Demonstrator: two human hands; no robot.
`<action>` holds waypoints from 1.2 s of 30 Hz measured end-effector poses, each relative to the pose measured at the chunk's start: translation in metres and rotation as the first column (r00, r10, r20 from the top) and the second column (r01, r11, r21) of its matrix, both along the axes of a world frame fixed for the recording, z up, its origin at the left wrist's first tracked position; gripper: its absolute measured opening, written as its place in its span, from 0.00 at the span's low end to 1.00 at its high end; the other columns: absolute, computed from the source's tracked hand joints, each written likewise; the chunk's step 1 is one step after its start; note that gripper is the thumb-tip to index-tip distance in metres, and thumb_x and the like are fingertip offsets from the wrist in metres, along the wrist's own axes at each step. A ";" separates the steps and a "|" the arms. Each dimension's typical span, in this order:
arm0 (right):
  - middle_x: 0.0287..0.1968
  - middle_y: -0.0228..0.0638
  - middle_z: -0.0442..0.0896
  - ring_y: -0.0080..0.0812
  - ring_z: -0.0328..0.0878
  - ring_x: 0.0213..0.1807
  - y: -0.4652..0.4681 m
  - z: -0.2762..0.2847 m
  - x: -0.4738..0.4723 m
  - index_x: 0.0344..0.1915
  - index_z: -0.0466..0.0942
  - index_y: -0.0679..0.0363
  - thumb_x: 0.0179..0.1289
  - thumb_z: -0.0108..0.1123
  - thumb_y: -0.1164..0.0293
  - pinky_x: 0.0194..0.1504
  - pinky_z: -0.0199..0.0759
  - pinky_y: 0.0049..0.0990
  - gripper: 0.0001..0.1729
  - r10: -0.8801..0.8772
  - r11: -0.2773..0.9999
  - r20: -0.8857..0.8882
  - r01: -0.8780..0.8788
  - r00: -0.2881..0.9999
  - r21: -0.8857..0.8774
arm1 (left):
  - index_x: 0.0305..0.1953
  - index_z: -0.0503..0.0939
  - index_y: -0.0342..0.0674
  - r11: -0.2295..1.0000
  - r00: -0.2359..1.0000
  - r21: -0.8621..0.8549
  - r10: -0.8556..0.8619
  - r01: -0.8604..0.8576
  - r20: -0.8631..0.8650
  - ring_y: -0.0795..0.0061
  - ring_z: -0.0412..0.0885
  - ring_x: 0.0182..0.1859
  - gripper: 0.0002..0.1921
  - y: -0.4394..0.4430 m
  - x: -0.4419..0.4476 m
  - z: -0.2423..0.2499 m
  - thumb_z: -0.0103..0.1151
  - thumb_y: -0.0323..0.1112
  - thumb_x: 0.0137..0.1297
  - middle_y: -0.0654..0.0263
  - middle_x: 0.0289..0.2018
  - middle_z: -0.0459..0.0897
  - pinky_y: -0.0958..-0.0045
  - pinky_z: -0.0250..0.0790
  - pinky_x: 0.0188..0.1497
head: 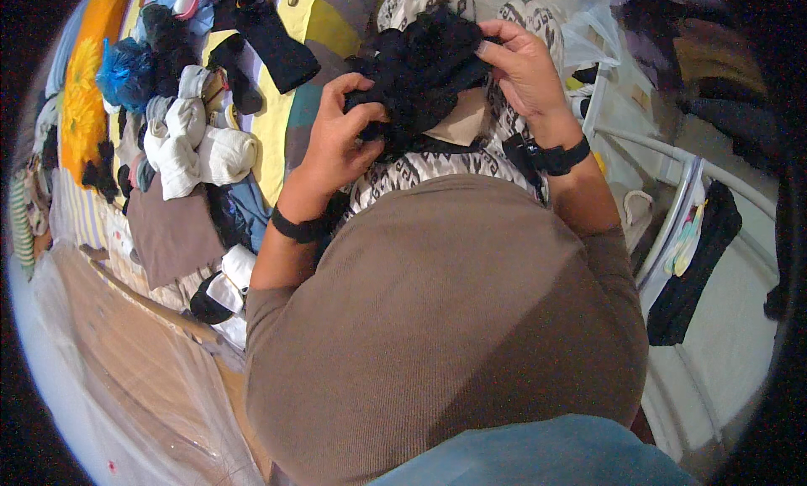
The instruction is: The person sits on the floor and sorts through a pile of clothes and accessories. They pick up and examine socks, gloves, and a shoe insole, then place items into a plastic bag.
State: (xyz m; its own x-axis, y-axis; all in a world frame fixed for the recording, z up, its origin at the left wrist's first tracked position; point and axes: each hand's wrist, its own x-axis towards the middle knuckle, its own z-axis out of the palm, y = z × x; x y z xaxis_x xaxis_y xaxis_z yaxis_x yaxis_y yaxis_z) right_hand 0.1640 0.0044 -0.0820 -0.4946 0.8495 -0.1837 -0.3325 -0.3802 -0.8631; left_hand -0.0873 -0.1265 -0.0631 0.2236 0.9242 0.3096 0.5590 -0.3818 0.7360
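A bunched black cloth (pixel 422 76) lies across my lap on patterned black-and-white fabric, held between both hands. My left hand (pixel 347 130) grips its near-left edge with curled fingers. At its upper right, thumb and fingertips of my right hand (pixel 520 66) pinch the cloth. A beige flat piece (pixel 463 117) shows beneath the black cloth; what it belongs to is hidden. Dark bands circle both wrists.
To my left, a bed bears rolled white socks (pixel 227 155), black socks (pixel 280 51), a blue plastic bag (pixel 128 75), a folded brown cloth (pixel 173 230) and an orange flowered cloth (pixel 85 107). At right, a metal-tube rack (pixel 668 148) carries a long black sock (pixel 700 271).
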 end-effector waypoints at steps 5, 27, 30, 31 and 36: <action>0.41 0.34 0.82 0.25 0.79 0.41 -0.007 -0.003 0.016 0.46 0.75 0.66 0.61 0.57 0.81 0.47 0.74 0.24 0.12 -0.063 0.997 -0.055 0.061 0.996 -0.042 | 0.37 0.73 0.41 0.996 0.997 -0.070 0.066 -0.063 0.047 0.53 0.67 0.58 0.19 -0.001 -0.004 -0.006 0.64 0.24 0.39 0.53 0.53 0.68 0.60 0.59 0.62; 0.39 0.46 0.78 0.46 0.77 0.41 -0.031 -0.016 0.008 0.40 0.76 0.66 0.58 0.57 0.73 0.43 0.71 0.35 0.10 0.091 0.484 0.811 -0.737 0.578 0.471 | 0.33 0.74 0.40 0.996 0.997 -0.052 0.068 -0.070 -0.034 0.53 0.70 0.54 0.17 -0.009 -0.007 0.002 0.63 0.22 0.35 0.50 0.50 0.69 0.62 0.64 0.57; 0.39 0.47 0.78 0.50 0.77 0.42 -0.036 -0.021 0.017 0.41 0.76 0.66 0.57 0.57 0.74 0.43 0.71 0.37 0.11 0.196 0.555 0.756 -0.706 0.625 0.440 | 0.34 0.73 0.39 0.988 0.990 -0.075 0.134 -0.136 -0.036 0.53 0.69 0.55 0.18 -0.008 -0.013 0.000 0.60 0.23 0.35 0.50 0.50 0.68 0.60 0.61 0.59; 0.39 0.47 0.78 0.49 0.77 0.42 -0.035 -0.022 0.023 0.41 0.76 0.66 0.57 0.57 0.74 0.43 0.71 0.37 0.12 0.212 0.580 0.723 -0.680 0.658 0.449 | 0.34 0.72 0.39 0.982 0.985 -0.075 0.169 -0.171 -0.039 0.53 0.68 0.55 0.18 -0.008 -0.014 -0.003 0.60 0.24 0.36 0.50 0.50 0.68 0.60 0.60 0.60; 0.41 0.47 0.79 0.51 0.77 0.45 0.011 -0.015 0.071 0.45 0.76 0.64 0.59 0.60 0.68 0.49 0.71 0.40 0.16 0.175 0.533 0.886 -0.798 0.429 0.281 | 0.36 0.69 0.38 0.964 0.968 -0.101 0.236 -0.244 -0.084 0.48 0.65 0.58 0.18 0.002 -0.017 -0.009 0.58 0.29 0.38 0.47 0.55 0.66 0.57 0.57 0.63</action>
State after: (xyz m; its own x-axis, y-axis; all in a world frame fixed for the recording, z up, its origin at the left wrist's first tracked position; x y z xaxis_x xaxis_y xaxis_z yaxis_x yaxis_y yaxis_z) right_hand 0.2353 0.0154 -0.0973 -0.8124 0.5181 -0.2675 0.5262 0.4536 -0.7193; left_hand -0.1046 -0.1248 -0.0722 0.0083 0.9809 0.1943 0.6765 -0.1486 0.7213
